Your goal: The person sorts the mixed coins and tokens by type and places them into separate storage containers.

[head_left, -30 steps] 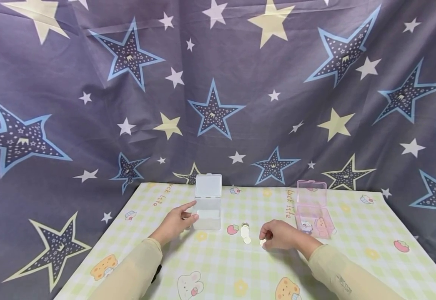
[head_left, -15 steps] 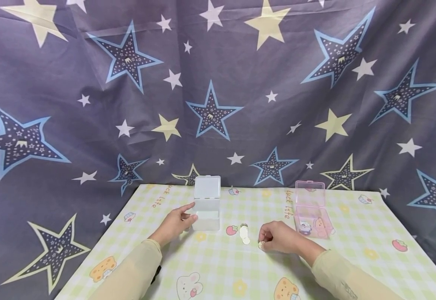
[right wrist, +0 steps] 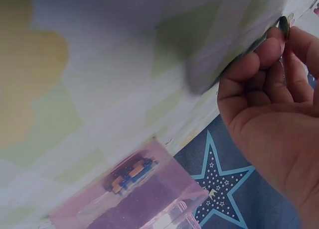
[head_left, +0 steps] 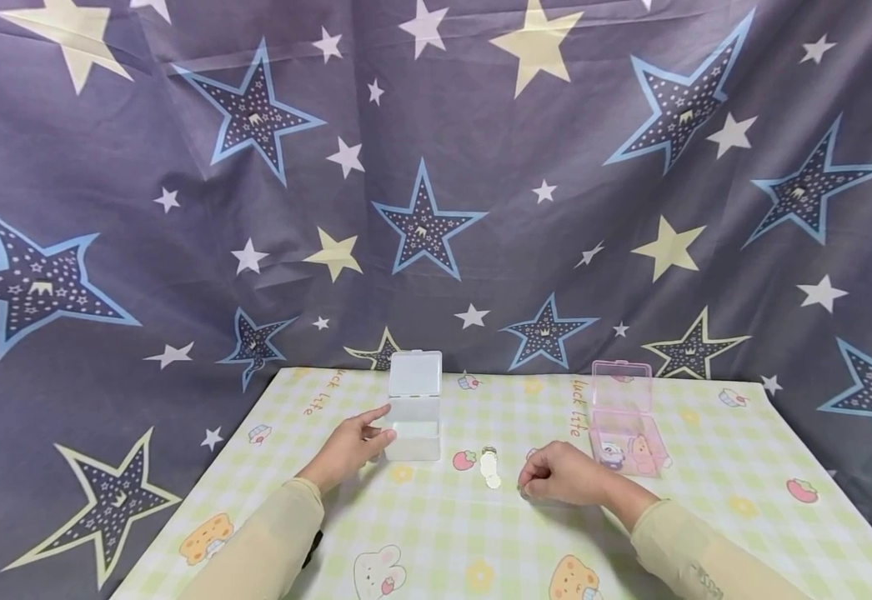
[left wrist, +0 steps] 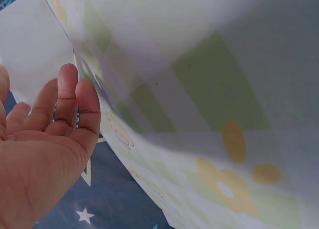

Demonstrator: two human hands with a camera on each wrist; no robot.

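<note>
My right hand (head_left: 559, 475) is low over the table, right of centre. Its thumb and fingertips pinch a coin (right wrist: 284, 27), seen edge-on in the right wrist view. Left of it, a short overlapping row of pale, shiny coins (head_left: 490, 471) lies on the cloth. At the left side of a white box (head_left: 415, 446) is my left hand (head_left: 348, 446), fingers loosely bent, thumb and index finger right at the wall. The box's lid (head_left: 416, 373) stands raised at the back. In the left wrist view this hand (left wrist: 45, 139) holds nothing in its palm.
A clear pink box (head_left: 627, 450) with its lid raised stands behind my right forearm. Small orange and blue things (right wrist: 130, 175) are inside it. A checked cloth (head_left: 436, 533) covers the table, and a dark star-patterned curtain (head_left: 436, 125) hangs behind the far edge.
The pale face of the coin at my right fingertips has turned out of sight, leaving a thin edge. The left hand and both boxes stay put.
</note>
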